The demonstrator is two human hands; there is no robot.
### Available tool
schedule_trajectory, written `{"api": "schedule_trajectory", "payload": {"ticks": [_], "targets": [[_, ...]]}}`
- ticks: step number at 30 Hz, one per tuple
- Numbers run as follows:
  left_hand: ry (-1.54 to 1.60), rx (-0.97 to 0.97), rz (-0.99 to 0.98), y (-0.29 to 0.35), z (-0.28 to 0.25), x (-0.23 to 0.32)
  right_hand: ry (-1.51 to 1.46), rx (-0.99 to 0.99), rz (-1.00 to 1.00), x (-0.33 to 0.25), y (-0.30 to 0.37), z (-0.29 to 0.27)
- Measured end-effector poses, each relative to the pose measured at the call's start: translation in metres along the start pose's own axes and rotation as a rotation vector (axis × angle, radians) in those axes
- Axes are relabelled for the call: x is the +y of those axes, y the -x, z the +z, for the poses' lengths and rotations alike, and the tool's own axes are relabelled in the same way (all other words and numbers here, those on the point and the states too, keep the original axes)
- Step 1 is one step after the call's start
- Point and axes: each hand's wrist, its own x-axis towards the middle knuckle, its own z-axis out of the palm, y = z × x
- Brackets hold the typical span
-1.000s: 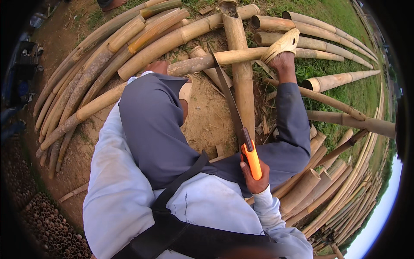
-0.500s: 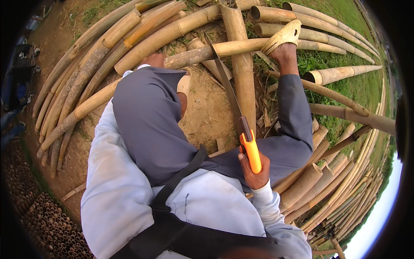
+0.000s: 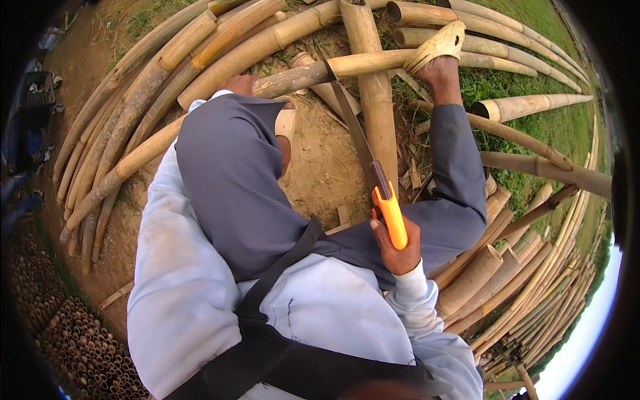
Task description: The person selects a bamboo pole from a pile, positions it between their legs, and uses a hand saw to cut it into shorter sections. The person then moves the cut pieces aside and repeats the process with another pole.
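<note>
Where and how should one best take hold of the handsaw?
Probably by its orange handle, from the picture's lower side, as the right hand does: the handle points that way, while the long blade reaches away across the bamboo pole.

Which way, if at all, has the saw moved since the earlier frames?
Yes: the saw moved slightly forward and now reaches farther past the crosswise bamboo pole.

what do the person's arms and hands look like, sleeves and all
The sleeves are long and pale bluish white, the right one ending in a ribbed cuff. The right hand is ungloved; the left hand is partly hidden, but what shows is bare too.
</note>
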Motion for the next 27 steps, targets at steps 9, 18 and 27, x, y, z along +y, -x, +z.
{"api": "schedule_trajectory", "payload": {"ticks": [9,18,27], "targets": [[0.011,-0.013,0.013,0.003,0.0,0.0,-0.09,-0.071,-0.266,0.024,-0.178,0.043],[0.041,-0.073,0.029,-0.003,-0.002,-0.003,0.02,0.052,-0.107,-0.011,0.019,0.0],[0.005,0.024,0.029,0.002,-0.003,0.0,-0.048,-0.043,-0.242,0.033,-0.183,0.052]]}}
